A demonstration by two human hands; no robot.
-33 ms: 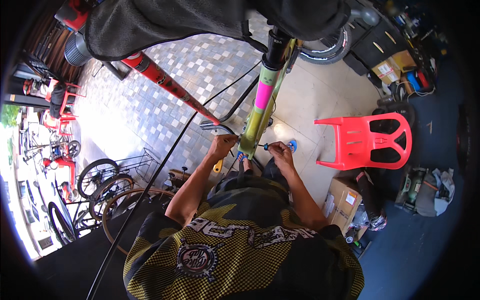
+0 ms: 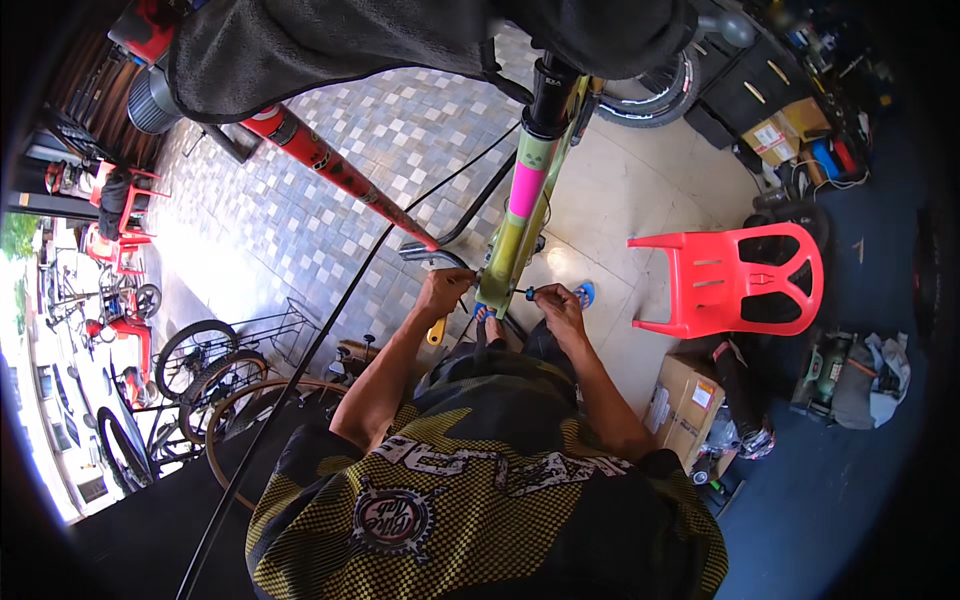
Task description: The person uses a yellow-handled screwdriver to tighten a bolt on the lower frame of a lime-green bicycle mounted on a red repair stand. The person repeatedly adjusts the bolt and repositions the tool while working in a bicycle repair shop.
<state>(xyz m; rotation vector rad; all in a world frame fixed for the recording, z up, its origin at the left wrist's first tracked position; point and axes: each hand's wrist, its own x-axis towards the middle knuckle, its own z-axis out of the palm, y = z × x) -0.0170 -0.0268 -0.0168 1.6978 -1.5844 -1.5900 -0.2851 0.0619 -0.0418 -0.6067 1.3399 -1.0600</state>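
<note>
An olive-green bike frame tube (image 2: 515, 260) with a pink band runs down from a black upper section (image 2: 551, 95) to between my hands. My left hand (image 2: 446, 292) has its fingers curled at the left of the tube's lower end; what they hold is too small to make out. A yellow tool or part (image 2: 436, 330) shows just below it. My right hand (image 2: 558, 305), right of the tube, pinches a small dark tool with a blue part (image 2: 530, 294), pointed toward the tube.
A red post (image 2: 325, 155) rises at the left under dark cloth (image 2: 330, 45). A red plastic chair (image 2: 760, 280) lies to the right, above a cardboard box (image 2: 688, 405). Bicycle wheels (image 2: 195, 355) crowd the lower left; cluttered drawers and boxes (image 2: 785, 140) stand upper right.
</note>
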